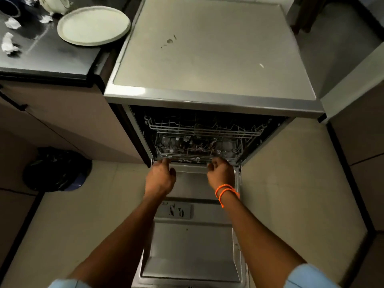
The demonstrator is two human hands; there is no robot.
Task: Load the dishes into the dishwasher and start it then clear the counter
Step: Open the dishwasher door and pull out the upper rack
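Observation:
The dishwasher (207, 98) stands open, its door (191, 246) folded flat toward me. Two wire racks sit inside: the upper rack (203, 126) and, below it, the lower rack (197, 151) with some items in it that are too dark to name. My left hand (161, 177) reaches to the lower rack's front left edge, fingers at the wire. My right hand (221, 173), with an orange thread on the wrist, curls at the rack's front right edge. A large white plate (93, 24) lies on the black counter (52, 59) at the upper left.
Crumpled white paper bits (9, 43) and a white patterned vessel (55, 3) sit on the counter's far part. A bin lined with a black bag (56, 169) stands on the floor at the left. Beige floor tiles flank the door on both sides.

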